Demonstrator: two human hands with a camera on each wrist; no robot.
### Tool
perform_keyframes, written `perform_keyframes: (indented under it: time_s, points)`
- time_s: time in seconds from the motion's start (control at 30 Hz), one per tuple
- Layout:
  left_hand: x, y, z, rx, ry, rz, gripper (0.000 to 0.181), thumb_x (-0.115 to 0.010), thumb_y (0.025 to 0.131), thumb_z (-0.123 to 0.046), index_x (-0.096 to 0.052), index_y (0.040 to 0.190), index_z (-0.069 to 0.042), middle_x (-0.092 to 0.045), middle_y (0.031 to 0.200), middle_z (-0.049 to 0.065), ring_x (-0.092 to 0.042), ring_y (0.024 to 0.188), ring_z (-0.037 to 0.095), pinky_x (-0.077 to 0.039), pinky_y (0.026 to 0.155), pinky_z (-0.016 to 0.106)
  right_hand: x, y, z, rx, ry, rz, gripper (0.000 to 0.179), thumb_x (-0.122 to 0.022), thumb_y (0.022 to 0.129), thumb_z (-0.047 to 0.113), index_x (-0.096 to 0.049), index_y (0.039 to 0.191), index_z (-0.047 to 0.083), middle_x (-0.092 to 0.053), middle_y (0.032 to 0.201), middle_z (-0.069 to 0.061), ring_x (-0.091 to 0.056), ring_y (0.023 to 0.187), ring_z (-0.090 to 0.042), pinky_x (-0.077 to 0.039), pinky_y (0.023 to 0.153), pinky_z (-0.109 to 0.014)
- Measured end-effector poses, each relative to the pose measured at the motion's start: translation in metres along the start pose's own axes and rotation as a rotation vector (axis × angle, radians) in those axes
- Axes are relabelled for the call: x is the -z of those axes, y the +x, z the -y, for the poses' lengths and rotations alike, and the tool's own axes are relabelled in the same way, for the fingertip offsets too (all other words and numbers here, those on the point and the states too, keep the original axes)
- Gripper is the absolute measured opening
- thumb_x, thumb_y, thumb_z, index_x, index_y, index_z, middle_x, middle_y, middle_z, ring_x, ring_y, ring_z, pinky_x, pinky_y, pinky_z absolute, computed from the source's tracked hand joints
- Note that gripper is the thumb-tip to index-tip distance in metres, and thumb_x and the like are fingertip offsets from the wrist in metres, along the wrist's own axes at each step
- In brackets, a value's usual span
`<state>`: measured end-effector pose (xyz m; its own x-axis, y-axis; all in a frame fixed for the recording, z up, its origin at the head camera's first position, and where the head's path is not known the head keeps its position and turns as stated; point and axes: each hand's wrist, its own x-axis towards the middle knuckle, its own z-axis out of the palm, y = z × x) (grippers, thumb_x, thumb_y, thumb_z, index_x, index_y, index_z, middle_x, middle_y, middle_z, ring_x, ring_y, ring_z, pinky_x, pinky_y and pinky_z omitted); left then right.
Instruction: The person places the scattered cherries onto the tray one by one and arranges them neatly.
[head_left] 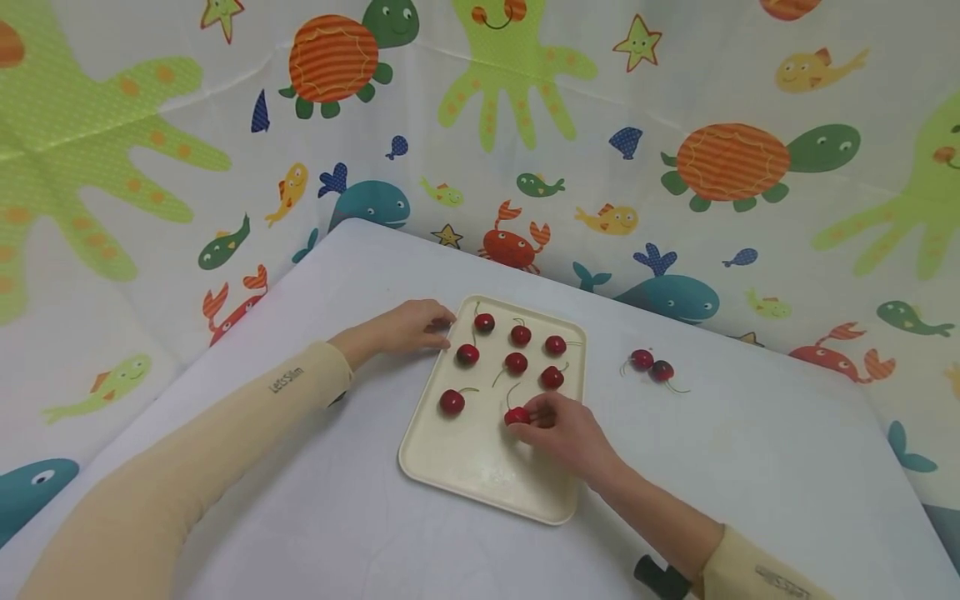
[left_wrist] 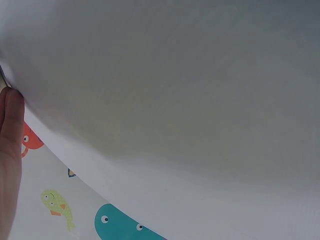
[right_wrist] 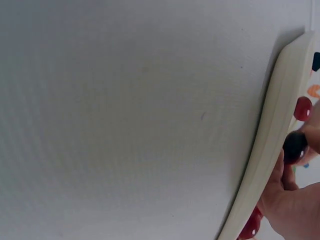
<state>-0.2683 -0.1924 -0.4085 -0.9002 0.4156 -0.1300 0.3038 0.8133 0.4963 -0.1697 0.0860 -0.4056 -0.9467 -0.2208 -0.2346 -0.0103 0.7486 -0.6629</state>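
Observation:
My right hand (head_left: 566, 433) pinches a red cherry (head_left: 516, 416) by its side, low over the front half of a cream tray (head_left: 480, 475). Its thin stem points up and away from the fingers. In the right wrist view the same cherry (right_wrist: 295, 147) looks dark between thumb and fingers, just above the tray wall (right_wrist: 277, 110). Several other stemmed cherries lie spread over the tray, one (head_left: 452, 402) to the left of the held one. My left hand (head_left: 411, 326) rests at the tray's left rim, fingertips against it; the left wrist view catches only its extended fingers (left_wrist: 12, 115).
Two more cherries (head_left: 651, 364) lie side by side on the white table (head_left: 735, 450), right of the tray. Behind the table hangs a curtain (head_left: 480, 175) printed with sea animals. A black strap piece (head_left: 662, 577) sits at my right wrist.

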Motion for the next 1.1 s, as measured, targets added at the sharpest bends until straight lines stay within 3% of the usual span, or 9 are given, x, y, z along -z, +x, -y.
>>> perform_keyframes:
  time_s: [0.43,0.7,1.1]
  points:
    - [0.0008,-0.0015,-0.0023,0.005,-0.012,-0.011,0.053,-0.067,0.084,-0.029,-0.051,0.129,-0.008,-0.055,0.125,0.009,-0.05,0.116,0.022,-0.042,0.101,0.039,-0.0086,0.0026,0.0067,0.049,-0.061,0.033,0.032,-0.077,0.073,0.032,-0.061,0.093,0.013,-0.062,0.081,0.004,-0.056,0.074,-0.01,-0.051,0.066,-0.02]
    - [-0.0004,-0.0005,0.0,-0.018,-0.008,-0.01,0.053,-0.066,0.084,-0.03,-0.051,0.129,-0.007,-0.055,0.125,0.009,-0.052,0.113,0.021,-0.043,0.101,0.038,-0.0097,0.0043,0.0079,0.112,-0.083,0.0,0.03,-0.076,0.074,0.031,-0.062,0.094,0.014,-0.064,0.081,0.004,-0.057,0.071,-0.009,-0.052,0.065,-0.02]
    - [-0.0011,-0.0006,0.0005,-0.015,-0.012,-0.012,0.052,-0.066,0.084,-0.029,-0.051,0.129,-0.007,-0.055,0.125,0.009,-0.05,0.117,0.022,-0.042,0.102,0.039,-0.0103,0.0059,0.0092,0.125,-0.097,-0.021,0.029,-0.076,0.074,0.031,-0.062,0.095,0.016,-0.062,0.079,0.006,-0.056,0.07,-0.01,-0.05,0.064,-0.019]
